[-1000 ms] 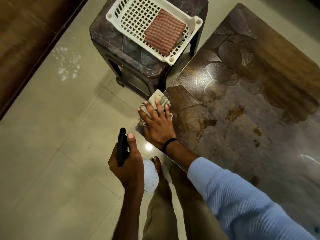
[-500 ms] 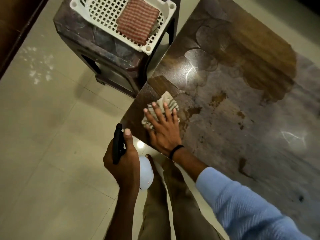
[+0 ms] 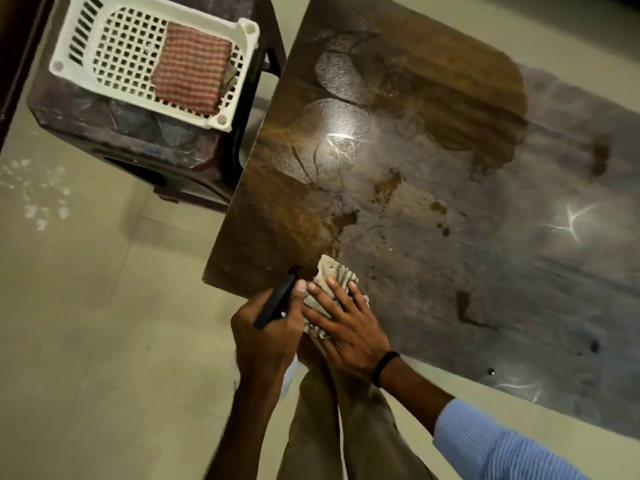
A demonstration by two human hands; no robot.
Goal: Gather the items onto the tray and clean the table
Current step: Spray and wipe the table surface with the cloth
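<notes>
Stained table (image 3: 450, 278) bears a rag (image 3: 333, 271) under the right hand (image 3: 346, 332), fingers flat. Left hand (image 3: 266, 337) grips a spray bottle (image 3: 274, 304).

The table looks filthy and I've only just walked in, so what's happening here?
A person is wiping the table. Their right hand presses a crumpled cloth flat against the top near its near-left corner, while the left hand grips a spray bottle by its black head just beside it. Brown stains are spread over the tabletop beyond the cloth. The white tray sits on a stool next to the table with a red striped cloth in it.
</notes>
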